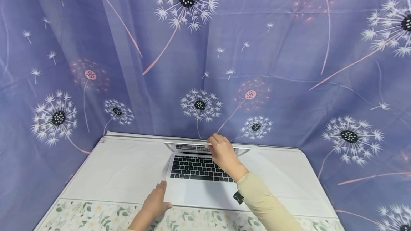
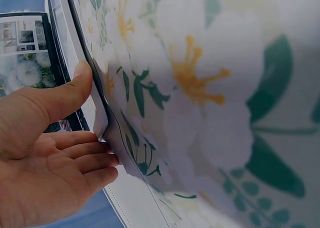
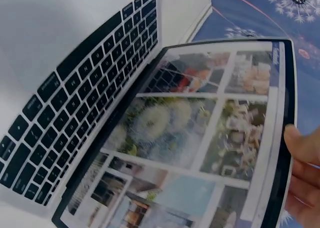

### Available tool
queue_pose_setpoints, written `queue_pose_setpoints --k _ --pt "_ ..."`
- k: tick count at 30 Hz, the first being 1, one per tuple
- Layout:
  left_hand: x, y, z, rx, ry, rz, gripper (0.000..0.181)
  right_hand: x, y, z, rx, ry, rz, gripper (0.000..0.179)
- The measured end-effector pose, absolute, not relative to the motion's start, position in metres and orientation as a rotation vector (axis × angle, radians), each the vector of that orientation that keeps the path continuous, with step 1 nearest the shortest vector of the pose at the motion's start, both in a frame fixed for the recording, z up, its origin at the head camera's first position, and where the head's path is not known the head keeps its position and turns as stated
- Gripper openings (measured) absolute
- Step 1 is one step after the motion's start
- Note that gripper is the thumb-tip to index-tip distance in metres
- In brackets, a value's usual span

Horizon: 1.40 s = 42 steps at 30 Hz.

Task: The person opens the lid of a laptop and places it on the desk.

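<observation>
A silver laptop [image 1: 210, 190] with black keys lies open on the white table mat, its lid tilted back. At the lid's top edge, my right hand [image 1: 223, 154] pinches the rim, thumb on the screen side and fingers behind, as the right wrist view shows. The lit screen [image 3: 185, 133] displays a grid of pictures. My left hand [image 1: 155, 200] rests at the base's front left corner. Its fingers lie straight along the left side, and its thumb [image 2: 75, 93] touches the front edge.
A white mat [image 1: 128, 170] lies under the laptop, in front of a floral cloth [image 1: 106, 213]. Purple curtains [image 1: 167, 92] with dandelion prints hang behind and on both sides. A dark wristband [image 1: 238, 198] is on the right sleeve.
</observation>
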<state>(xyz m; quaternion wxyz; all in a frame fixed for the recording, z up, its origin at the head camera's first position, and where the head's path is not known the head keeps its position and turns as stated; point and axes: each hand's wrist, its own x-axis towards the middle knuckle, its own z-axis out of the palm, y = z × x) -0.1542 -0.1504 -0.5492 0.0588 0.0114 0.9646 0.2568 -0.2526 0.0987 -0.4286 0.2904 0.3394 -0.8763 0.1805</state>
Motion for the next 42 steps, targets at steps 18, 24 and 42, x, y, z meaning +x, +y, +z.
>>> queue_pose_setpoints --k 18,24,42 --pt "-0.154 -0.149 -0.547 0.02 2.893 0.781 0.09 -0.282 0.087 -0.444 0.75 -2.031 0.191 0.036" --pt "-0.154 -0.149 -0.547 0.006 2.885 0.774 0.09 -0.293 0.084 -0.442 0.679 -2.096 0.122 0.046" --pt "-0.154 -0.149 -0.545 -0.034 2.877 0.787 0.091 -0.318 0.087 -0.435 0.643 -2.482 0.057 0.046"
